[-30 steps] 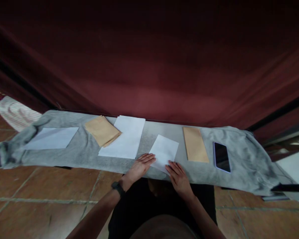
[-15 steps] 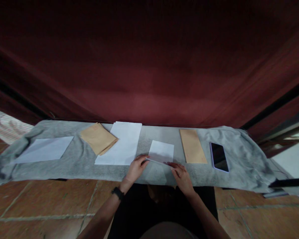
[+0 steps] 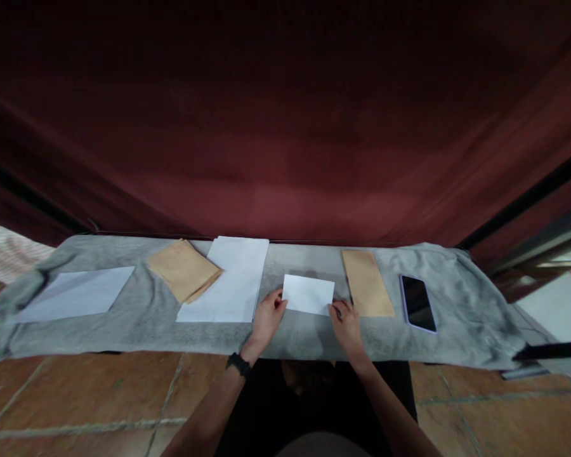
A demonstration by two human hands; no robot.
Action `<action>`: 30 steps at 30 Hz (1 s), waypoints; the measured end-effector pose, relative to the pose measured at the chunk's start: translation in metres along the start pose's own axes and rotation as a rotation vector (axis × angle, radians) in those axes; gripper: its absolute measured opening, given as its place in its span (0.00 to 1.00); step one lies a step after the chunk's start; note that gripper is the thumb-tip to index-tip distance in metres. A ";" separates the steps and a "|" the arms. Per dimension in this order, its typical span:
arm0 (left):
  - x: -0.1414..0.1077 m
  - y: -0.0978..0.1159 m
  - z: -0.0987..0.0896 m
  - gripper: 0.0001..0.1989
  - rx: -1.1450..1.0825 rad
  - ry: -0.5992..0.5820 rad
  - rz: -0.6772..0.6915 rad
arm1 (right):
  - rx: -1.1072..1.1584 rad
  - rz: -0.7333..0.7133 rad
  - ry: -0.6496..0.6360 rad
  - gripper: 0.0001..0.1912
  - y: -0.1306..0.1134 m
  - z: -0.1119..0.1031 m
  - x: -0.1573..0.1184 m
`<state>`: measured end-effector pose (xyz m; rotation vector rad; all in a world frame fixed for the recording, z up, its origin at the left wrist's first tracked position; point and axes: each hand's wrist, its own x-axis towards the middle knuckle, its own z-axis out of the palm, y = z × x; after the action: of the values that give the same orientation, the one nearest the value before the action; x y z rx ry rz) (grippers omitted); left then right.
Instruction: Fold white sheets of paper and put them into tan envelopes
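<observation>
The left hand (image 3: 269, 315), a dark watch at its wrist, has its fingers curled nearly closed on the near left corner of a small white rectangular piece of paper (image 3: 308, 294). The right hand (image 3: 345, 322) is just as bent, thumb and fingers drawn together at the near right corner. So the white piece sits between both hands, just above the grey cloth-covered surface (image 3: 304, 333) or on it; which one, we cannot tell. Just left of the left hand, a stack of white paper sheets (image 3: 238, 279) lies partly under a pile of brown paper envelopes (image 3: 184, 270). Just beyond the right hand lies a flat brown paper envelope (image 3: 368, 284), and farther right, a dark-screened phone with a lilac edge (image 3: 418, 303).
</observation>
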<state>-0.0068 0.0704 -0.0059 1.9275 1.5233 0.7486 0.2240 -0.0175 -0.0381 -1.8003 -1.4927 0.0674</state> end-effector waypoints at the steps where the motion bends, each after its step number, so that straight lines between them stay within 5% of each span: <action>1: -0.002 0.001 -0.001 0.15 0.002 -0.001 -0.005 | -0.011 0.006 0.015 0.17 -0.001 0.000 -0.001; 7: -0.010 0.010 -0.002 0.22 0.085 -0.015 -0.044 | -0.108 0.003 0.041 0.14 -0.009 0.001 -0.008; 19: -0.023 0.020 0.001 0.22 0.295 -0.003 -0.093 | -0.164 -0.034 0.028 0.09 -0.010 0.000 -0.011; 30: -0.029 0.012 0.007 0.13 0.410 0.062 0.134 | -0.206 -0.051 0.013 0.07 -0.011 0.000 -0.016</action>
<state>0.0001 0.0391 -0.0044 2.3424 1.7015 0.5883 0.2099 -0.0306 -0.0383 -1.9185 -1.5832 -0.1270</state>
